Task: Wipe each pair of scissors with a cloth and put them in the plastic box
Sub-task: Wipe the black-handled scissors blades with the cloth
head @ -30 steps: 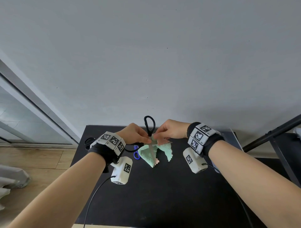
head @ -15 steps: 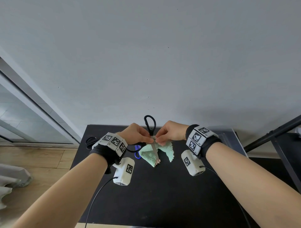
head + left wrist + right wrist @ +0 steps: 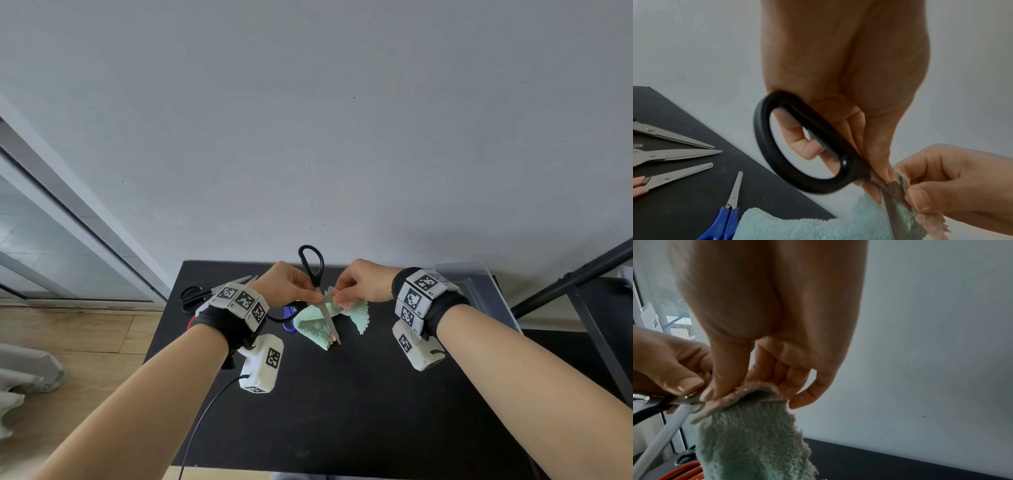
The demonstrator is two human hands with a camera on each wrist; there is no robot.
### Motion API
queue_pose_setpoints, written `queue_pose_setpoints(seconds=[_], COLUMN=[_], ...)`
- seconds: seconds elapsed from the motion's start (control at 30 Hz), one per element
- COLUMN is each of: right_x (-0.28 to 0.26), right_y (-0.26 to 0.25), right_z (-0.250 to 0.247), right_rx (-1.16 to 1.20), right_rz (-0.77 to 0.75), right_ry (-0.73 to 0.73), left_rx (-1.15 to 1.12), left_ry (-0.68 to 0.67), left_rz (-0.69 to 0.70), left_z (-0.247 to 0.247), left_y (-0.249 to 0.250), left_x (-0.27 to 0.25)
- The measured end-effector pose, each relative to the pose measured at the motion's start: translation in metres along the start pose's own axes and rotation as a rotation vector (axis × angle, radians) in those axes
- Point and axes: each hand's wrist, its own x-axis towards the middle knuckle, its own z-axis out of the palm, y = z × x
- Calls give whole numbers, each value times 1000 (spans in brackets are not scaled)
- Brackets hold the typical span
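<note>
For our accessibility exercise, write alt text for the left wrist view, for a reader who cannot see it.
A left hand holds black-handled scissors while a right hand pinches a green cloth around a blade. On the black table lie blue-handled scissors and three more pairs, only their steel blades in view.

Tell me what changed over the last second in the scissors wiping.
Little changed. The right hand slid its cloth pinch slightly up the blade toward the pivot. The left hand still holds the black-handled scissors, blade pointing down; the other scissors stayed on the table.
</note>
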Motion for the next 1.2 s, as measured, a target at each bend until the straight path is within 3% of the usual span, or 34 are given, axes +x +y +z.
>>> queue_pose_setpoints(seconds=[0.77, 1.0, 1.2], right_x=[-8, -11, -11], right_y=[14, 32, 21], right_z=[-14, -21, -26], right_rx=[-74, -126, 23], right_rz=[23, 59, -17], right_ry=[22, 20, 89], left_rx=[17, 40, 108], left_ry=[-26, -35, -135], left_rz=[9, -59, -60], left_z=[-7, -18, -14], left_y=[-2, -16, -14], left_x=[-2, -4, -2])
